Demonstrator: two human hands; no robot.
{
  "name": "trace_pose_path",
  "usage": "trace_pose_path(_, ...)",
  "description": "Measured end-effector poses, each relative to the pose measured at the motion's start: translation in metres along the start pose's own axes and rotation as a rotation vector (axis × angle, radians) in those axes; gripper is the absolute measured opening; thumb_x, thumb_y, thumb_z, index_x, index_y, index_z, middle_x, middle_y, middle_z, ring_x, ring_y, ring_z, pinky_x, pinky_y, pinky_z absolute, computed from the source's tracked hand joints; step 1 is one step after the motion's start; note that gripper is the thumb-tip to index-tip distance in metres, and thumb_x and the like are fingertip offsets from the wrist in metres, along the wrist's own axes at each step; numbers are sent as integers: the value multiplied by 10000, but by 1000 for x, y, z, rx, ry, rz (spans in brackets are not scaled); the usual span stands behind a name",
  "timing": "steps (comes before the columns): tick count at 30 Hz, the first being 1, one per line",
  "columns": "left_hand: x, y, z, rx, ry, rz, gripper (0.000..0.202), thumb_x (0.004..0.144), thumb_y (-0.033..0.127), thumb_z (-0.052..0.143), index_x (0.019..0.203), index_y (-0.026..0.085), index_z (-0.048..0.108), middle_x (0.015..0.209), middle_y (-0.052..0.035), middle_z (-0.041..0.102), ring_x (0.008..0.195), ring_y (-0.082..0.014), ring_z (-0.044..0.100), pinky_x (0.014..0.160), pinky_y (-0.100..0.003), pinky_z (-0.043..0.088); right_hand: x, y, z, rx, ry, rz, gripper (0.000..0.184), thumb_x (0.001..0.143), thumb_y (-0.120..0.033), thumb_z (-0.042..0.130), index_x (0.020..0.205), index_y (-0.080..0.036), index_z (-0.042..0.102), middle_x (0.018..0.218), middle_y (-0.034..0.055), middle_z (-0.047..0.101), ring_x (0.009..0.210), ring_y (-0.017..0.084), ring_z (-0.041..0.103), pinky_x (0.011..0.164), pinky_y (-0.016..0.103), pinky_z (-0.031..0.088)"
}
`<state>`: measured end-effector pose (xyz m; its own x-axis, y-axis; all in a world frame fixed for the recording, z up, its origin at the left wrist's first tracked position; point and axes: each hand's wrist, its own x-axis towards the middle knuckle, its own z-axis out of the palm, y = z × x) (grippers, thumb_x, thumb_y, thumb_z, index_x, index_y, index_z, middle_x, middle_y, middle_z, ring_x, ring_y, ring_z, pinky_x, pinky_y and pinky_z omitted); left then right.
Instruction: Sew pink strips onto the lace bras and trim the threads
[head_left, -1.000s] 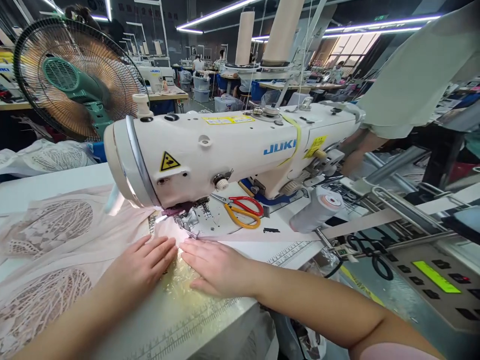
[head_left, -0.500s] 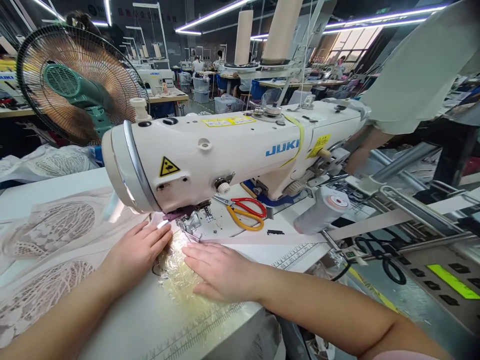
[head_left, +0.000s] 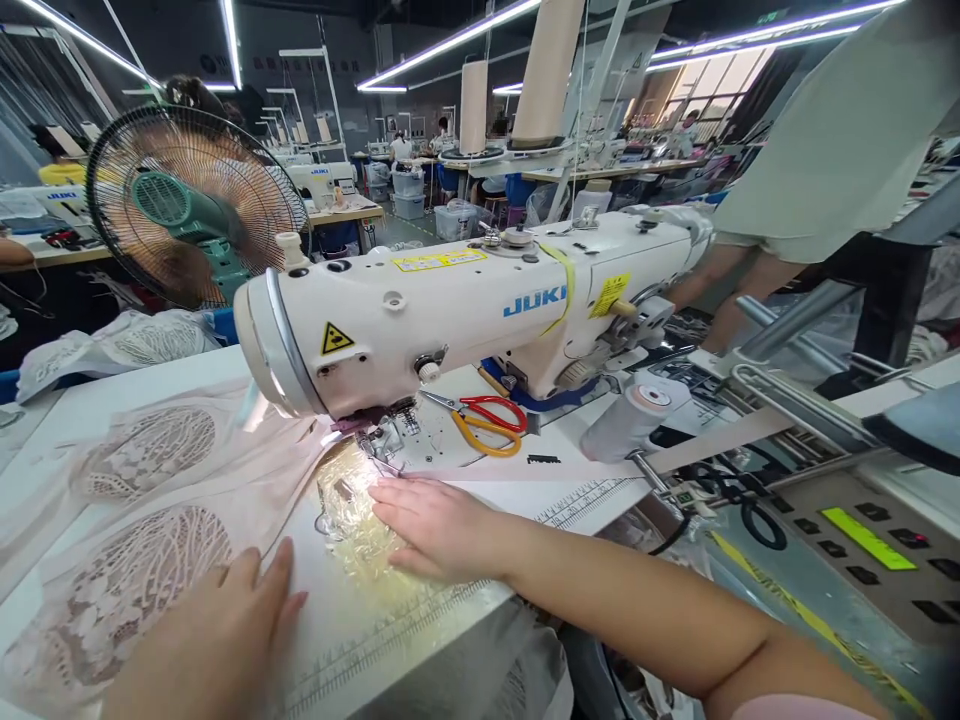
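My right hand (head_left: 442, 525) lies flat with its fingers stretched forward, beside the presser foot (head_left: 382, 440). Under and left of its fingers is a crinkled yellowish clear film (head_left: 356, 515) taped over the table. My left hand (head_left: 217, 625), a little blurred, rests at the lower lace panel of a pale pink garment piece (head_left: 150, 575); its thumb and fingers are apart. From there the pink cloth runs up to the needle area of the white sewing machine (head_left: 405, 330), where the machine head hides its end.
Scissors with red and orange handles (head_left: 491, 425) lie on the machine bed. A thread cone (head_left: 637, 420) stands right of them. A fan (head_left: 195, 205) is at the back left, a control box (head_left: 862, 560) at right. A person in pale shorts (head_left: 817, 170) stands behind the machine.
My left hand has left the needle area and moved down and left onto the lace panel. My right hand stays by the presser foot. The view has shifted slightly.
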<state>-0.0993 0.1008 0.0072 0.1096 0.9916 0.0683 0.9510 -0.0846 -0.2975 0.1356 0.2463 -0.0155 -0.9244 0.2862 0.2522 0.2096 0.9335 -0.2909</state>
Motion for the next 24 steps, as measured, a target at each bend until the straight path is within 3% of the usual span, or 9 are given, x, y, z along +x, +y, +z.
trace_pose_path(3, -6, -13, 12, -51, -55, -74, 574, 910, 453, 285, 1231, 116, 622, 1183, -214, 634, 1022, -358, 623, 831, -519, 500, -7, -11, -10, 62, 33, -2, 483, 907, -357, 552, 1265, -35, 542, 1411, 210, 481, 1357, 281, 411, 1129, 428, 337)
trace_pose_path(6, 8, -37, 18, -159, -123, -111, 601, 899, 481, 301, 1315, 136, 563, 1364, -193, 537, 1205, -356, 542, 949, -525, 462, -30, -37, -24, 266, 10, -120, 456, 918, -384, 516, 1251, -73, 547, 1366, 178, 538, 1291, 241, 494, 1088, 367, 392)
trace_pose_path(10, 31, -71, 21, -202, -166, -128, 608, 906, 472, 302, 1388, 147, 479, 1473, -151, 420, 1298, -346, 461, 1041, -513, 397, -73, -65, -18, 485, -431, -288, 260, 913, -253, 488, 1116, -174, 630, 1193, 76, 677, 1128, 166, 620, 955, 228, 473)
trace_pose_path(12, 34, -81, 22, -195, -147, -129, 589, 914, 440, 295, 1387, 142, 479, 1488, -152, 394, 1307, -345, 451, 1048, -511, 389, -91, -64, 2, 373, -556, -48, 190, 844, -245, 566, 970, -164, 682, 1038, 84, 726, 965, 218, 682, 862, 273, 521)
trace_pose_path(14, 30, -82, 20, -194, -69, -129, 565, 914, 417, 306, 1358, 135, 513, 1479, -162, 406, 1299, -347, 460, 1039, -524, 397, -103, -57, 26, 214, -522, 319, 196, 825, -280, 585, 937, -161, 693, 985, 98, 728, 917, 263, 684, 836, 332, 531)
trace_pose_path(16, 15, -74, 14, -220, 89, -109, 535, 919, 427, 325, 1297, 142, 573, 1439, -157, 466, 1270, -337, 495, 1015, -513, 432, -109, -50, 50, 131, -466, 507, 217, 821, -245, 577, 996, -178, 686, 1022, 116, 720, 943, 279, 676, 851, 351, 525)
trace_pose_path(20, -49, -36, 4, -391, 414, 7, 420, 939, 453, 404, 1236, 237, 607, 1292, -58, 622, 1119, -217, 623, 924, -321, 537, -113, -47, 81, 86, -436, 563, 259, 786, -223, 621, 1032, -161, 674, 1126, 136, 686, 1082, 305, 627, 946, 379, 487)
trace_pose_path(22, -92, -13, 15, -460, 472, 21, 411, 932, 396, 442, 1332, 337, 517, 1225, 17, 664, 1067, -171, 650, 891, -250, 554, -112, -48, 87, 78, -411, 578, 280, 768, -246, 653, 1027, -143, 673, 1124, 141, 684, 1086, 315, 624, 941, 388, 493)
trace_pose_path(24, -131, 12, 38, -540, 415, 53, 509, 905, 352, 478, 1400, 444, 403, 1188, 66, 680, 1016, -179, 674, 873, -260, 575, -110, -46, 92, 69, -381, 589, 256, 785, -272, 653, 1009, -151, 678, 1079, 138, 702, 1036, 314, 648, 894, 382, 517)
